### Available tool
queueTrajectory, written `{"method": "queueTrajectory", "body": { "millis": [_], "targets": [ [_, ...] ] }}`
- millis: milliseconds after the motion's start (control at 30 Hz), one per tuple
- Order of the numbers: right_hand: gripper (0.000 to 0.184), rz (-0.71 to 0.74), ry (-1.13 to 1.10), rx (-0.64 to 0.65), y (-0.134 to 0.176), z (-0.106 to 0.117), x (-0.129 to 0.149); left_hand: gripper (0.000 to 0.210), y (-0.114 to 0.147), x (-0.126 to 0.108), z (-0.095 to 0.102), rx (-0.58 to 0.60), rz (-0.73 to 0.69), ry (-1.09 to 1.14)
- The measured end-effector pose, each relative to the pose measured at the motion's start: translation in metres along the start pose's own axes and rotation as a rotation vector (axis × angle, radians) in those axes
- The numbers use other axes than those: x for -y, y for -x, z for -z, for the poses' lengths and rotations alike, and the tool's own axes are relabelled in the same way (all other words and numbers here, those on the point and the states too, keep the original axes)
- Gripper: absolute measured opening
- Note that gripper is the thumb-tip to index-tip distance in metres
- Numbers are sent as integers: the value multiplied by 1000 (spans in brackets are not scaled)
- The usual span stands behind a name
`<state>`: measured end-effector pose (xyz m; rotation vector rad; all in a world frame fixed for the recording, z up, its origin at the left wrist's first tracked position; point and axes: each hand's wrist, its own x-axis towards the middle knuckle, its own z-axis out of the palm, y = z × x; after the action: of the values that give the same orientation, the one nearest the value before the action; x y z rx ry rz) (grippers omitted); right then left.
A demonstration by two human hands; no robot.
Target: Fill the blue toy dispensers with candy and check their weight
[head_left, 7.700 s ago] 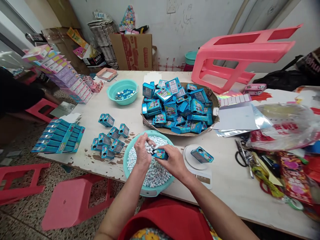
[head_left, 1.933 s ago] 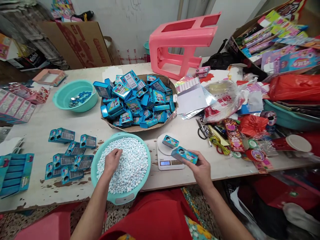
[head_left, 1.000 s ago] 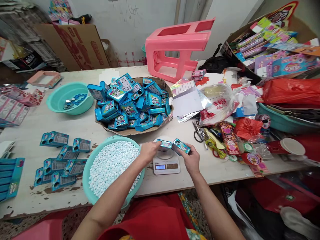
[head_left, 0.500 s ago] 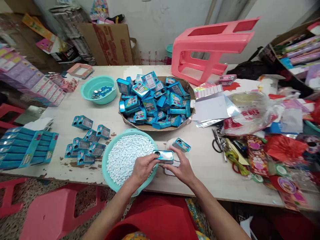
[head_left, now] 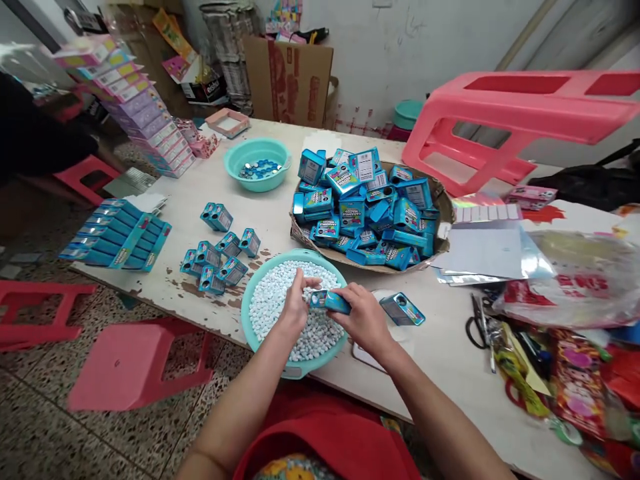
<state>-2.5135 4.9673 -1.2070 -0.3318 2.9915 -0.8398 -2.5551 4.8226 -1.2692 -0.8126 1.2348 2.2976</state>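
In my right hand is a small blue candy box, tilted with its round-holed end toward the left. My left hand is beside that end, its fingers apart; whether they touch the box I cannot tell. Both are over a turquoise basin full of small white candies. Another blue box lies just right of my right hand, partly on a pale flat object that is mostly hidden. Behind the hands, a cardboard tray is heaped with similar blue boxes.
Several blue boxes stand left of the basin, near a packed blue display carton. A smaller turquoise basin holds round blue and silver pieces. Scissors and clutter lie right. A pink stool rests on the table.
The view has swung left. My right hand has brought the box over the candy basin and tilted it. My left hand has let go of the box and spread its fingers.
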Motion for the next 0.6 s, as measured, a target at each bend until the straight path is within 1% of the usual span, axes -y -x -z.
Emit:
{"method": "queueTrajectory", "body": {
  "millis": [133,233,300,400,467,533,600],
  "targets": [
    [30,47,128,-23,-5,-8,-1,55,-5,5,3,-36,8,14],
    [27,32,208,-17,-4,-11,-6,49,-8,7,3,-60,66,5],
    [29,22,201,-7,-3,-12,-10,42,-10,9,1,-49,87,35],
    [32,-16,102,-9,1,-10,-14,33,-12,11,0,1,69,81],
    [32,-46,-15,-16,3,-7,-16,29,-12,12,0,11,95,92],
    [31,-85,-175,-41,8,-2,-19,26,-11,9,2,24,135,105],
    [32,-140,-380,-87,15,3,-25,22,-9,4,5,95,169,135]
  ]
}}
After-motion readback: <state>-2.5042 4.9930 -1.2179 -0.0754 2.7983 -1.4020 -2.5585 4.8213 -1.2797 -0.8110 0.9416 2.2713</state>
